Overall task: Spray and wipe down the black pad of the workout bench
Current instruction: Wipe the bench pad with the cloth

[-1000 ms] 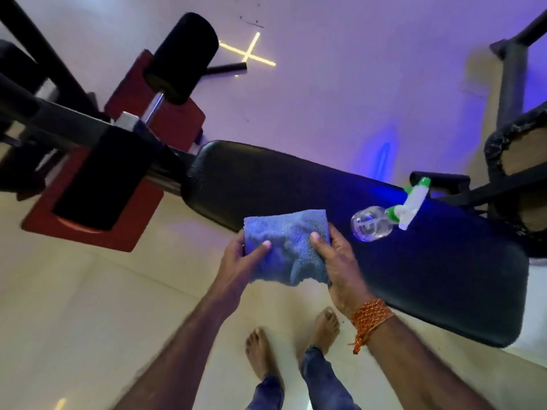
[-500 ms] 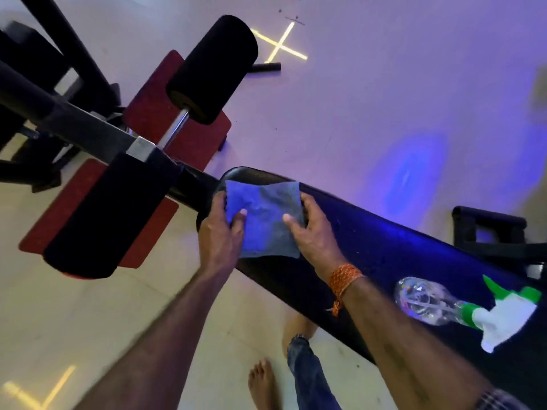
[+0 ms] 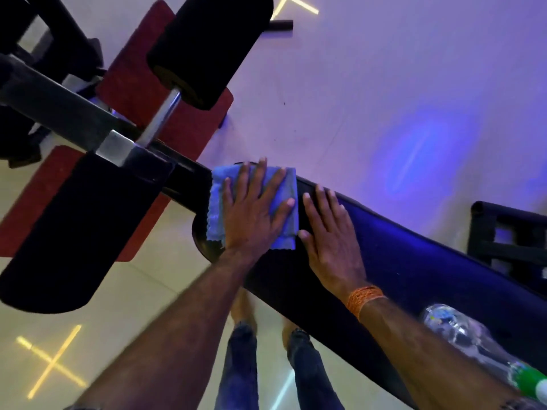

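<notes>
The black bench pad (image 3: 414, 279) runs from the centre down to the lower right. A blue microfibre cloth (image 3: 219, 199) lies flat on the pad's left end. My left hand (image 3: 251, 214) presses down on the cloth with fingers spread. Just right of the cloth, my right hand (image 3: 328, 241) rests flat on the bare pad, fingers apart, with an orange thread band at the wrist. A clear spray bottle (image 3: 461, 332) with a green and white trigger head lies on its side on the pad at the lower right, partly cut off by the frame.
Two black foam rollers (image 3: 207, 45) (image 3: 77, 232) on a metal bar (image 3: 59, 113) stand left of the pad's end. Red mats (image 3: 130, 75) lie on the tiled floor beneath them. A black frame (image 3: 509, 232) stands at the right. My legs and bare feet (image 3: 242, 309) are below the pad.
Both hands carried the cloth to the pad's left end and laid it flat. My right hand let go and now rests beside it; my left hand presses on top.
</notes>
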